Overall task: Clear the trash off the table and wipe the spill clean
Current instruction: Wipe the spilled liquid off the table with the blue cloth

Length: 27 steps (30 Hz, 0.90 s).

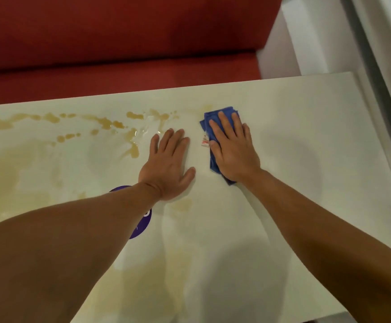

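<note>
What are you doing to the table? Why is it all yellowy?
A person is wiping up a spill. The right hand presses a folded blue cloth flat on the white table. The left hand rests flat on the table beside it, holding nothing. Brownish-yellow puddles and splashes lie to the left of the hands, not yet wiped. A purple round sticker peeks out from under the left forearm.

Glossy smooth white table (pixel 306 141); soft blue cloth (pixel 209 117); matt red seat (pixel 119 43).
</note>
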Motion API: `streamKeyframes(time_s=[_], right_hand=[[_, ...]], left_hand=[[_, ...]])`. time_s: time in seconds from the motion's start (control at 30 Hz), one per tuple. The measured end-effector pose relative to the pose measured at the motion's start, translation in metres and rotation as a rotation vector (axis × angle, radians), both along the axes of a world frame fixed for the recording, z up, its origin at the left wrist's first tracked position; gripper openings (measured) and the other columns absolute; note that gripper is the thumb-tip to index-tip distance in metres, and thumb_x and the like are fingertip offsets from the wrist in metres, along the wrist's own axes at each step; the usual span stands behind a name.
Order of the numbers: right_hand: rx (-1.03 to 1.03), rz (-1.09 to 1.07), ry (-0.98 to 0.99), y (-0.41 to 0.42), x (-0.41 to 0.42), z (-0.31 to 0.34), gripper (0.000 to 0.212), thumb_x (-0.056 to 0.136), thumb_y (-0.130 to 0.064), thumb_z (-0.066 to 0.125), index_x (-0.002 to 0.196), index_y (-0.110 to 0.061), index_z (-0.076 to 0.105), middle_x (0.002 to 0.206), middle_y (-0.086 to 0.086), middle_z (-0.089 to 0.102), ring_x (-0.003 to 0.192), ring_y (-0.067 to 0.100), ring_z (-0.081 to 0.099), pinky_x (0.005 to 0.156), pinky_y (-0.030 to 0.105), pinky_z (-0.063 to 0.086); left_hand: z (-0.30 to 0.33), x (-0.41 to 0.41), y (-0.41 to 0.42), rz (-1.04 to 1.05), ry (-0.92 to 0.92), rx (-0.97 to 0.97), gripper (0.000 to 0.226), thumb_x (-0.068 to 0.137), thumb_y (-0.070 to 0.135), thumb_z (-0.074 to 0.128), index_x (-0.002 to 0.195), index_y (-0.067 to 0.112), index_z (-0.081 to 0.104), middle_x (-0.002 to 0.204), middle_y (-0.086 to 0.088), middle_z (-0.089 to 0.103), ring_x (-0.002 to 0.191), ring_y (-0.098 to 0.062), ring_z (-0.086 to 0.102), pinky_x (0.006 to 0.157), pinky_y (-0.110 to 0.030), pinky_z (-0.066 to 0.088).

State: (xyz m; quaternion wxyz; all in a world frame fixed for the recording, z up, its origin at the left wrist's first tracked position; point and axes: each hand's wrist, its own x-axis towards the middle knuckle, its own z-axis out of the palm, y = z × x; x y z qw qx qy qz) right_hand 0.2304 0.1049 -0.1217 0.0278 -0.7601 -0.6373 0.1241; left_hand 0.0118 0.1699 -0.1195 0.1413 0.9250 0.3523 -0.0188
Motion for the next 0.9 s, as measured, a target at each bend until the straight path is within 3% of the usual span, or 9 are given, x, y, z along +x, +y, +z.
streamKeyframes(time_s=[0.13, 0.3, 0.37, 0.43, 0.47, 0.57, 0.67, 0.9], right_hand=[[0.014, -0.042, 0.013, 0.039, 0.008, 0.001, 0.058, 0.109, -0.042, 0.024, 0.163, -0.02, 0.021, 0.171, 0.006, 0.011, 0.157, 0.037, 0.003, 0.124, 0.057, 0.013], [0.042, -0.118, 0.092, -0.013, -0.019, 0.005, 0.059, 0.109, -0.042, 0.027, 0.163, -0.02, 0.018, 0.172, 0.003, 0.006, 0.158, 0.031, -0.003, 0.127, 0.051, 0.007], [0.073, -0.119, 0.314, -0.045, -0.031, 0.011, 0.058, 0.109, -0.044, 0.034, 0.162, -0.025, 0.023, 0.171, -0.004, 0.004, 0.158, 0.022, -0.007, 0.127, 0.044, 0.001], [0.142, -0.263, 0.628, -0.065, -0.023, 0.025, 0.055, 0.109, -0.04, 0.042, 0.161, -0.029, 0.027, 0.171, -0.011, 0.005, 0.157, 0.011, -0.005, 0.127, 0.036, 0.002], [0.189, -0.377, 0.685, -0.071, -0.013, 0.032, 0.055, 0.109, -0.037, 0.043, 0.161, -0.029, 0.027, 0.171, -0.012, 0.006, 0.157, 0.01, -0.003, 0.127, 0.035, 0.005], [0.113, -0.588, 0.439, -0.082, 0.026, 0.033, 0.055, 0.109, -0.034, 0.039, 0.161, -0.023, 0.024, 0.172, -0.002, 0.004, 0.158, 0.022, -0.003, 0.128, 0.044, 0.007], [-0.011, -0.503, 0.096, -0.089, 0.03, 0.011, 0.059, 0.107, -0.04, 0.027, 0.161, -0.017, 0.024, 0.17, 0.014, 0.008, 0.156, 0.04, 0.002, 0.127, 0.052, 0.007], [-0.009, -0.465, -0.038, -0.09, 0.029, 0.0, 0.063, 0.105, -0.043, 0.021, 0.161, -0.015, 0.023, 0.169, 0.019, 0.013, 0.155, 0.044, 0.008, 0.125, 0.057, 0.014]], left_hand=[[0.001, -0.001, -0.001, 0.008, -0.007, 0.005, 0.081, 0.094, 0.058, 0.036, 0.158, 0.011, 0.026, 0.168, -0.01, 0.015, 0.156, -0.031, 0.005, 0.126, -0.054, 0.003], [0.004, -0.001, -0.001, 0.018, -0.036, -0.005, 0.079, 0.093, 0.057, 0.035, 0.157, 0.011, 0.028, 0.167, -0.009, 0.018, 0.155, -0.03, 0.007, 0.126, -0.054, 0.004], [0.004, -0.001, -0.001, 0.024, -0.045, -0.013, 0.079, 0.092, 0.057, 0.035, 0.157, 0.011, 0.029, 0.167, -0.009, 0.018, 0.156, -0.029, 0.007, 0.126, -0.053, 0.004], [0.004, -0.001, 0.0, 0.02, -0.042, -0.015, 0.082, 0.09, 0.058, 0.036, 0.157, 0.01, 0.029, 0.167, -0.009, 0.019, 0.155, -0.03, 0.008, 0.126, -0.053, 0.003], [0.005, -0.001, 0.0, 0.015, -0.035, -0.012, 0.083, 0.089, 0.058, 0.036, 0.157, 0.01, 0.029, 0.167, -0.01, 0.019, 0.155, -0.031, 0.009, 0.126, -0.054, 0.004], [0.005, -0.001, 0.0, 0.007, -0.017, -0.007, 0.085, 0.089, 0.06, 0.039, 0.157, 0.011, 0.028, 0.167, -0.01, 0.019, 0.155, -0.031, 0.009, 0.126, -0.054, 0.004], [0.003, -0.001, 0.0, 0.009, -0.021, 0.002, 0.084, 0.089, 0.061, 0.039, 0.157, 0.012, 0.028, 0.167, -0.009, 0.019, 0.155, -0.031, 0.01, 0.126, -0.053, 0.005], [-0.001, 0.0, -0.001, 0.038, -0.034, 0.019, 0.08, 0.092, 0.062, 0.039, 0.156, 0.015, 0.031, 0.167, -0.006, 0.02, 0.155, -0.027, 0.012, 0.127, -0.051, 0.004]])
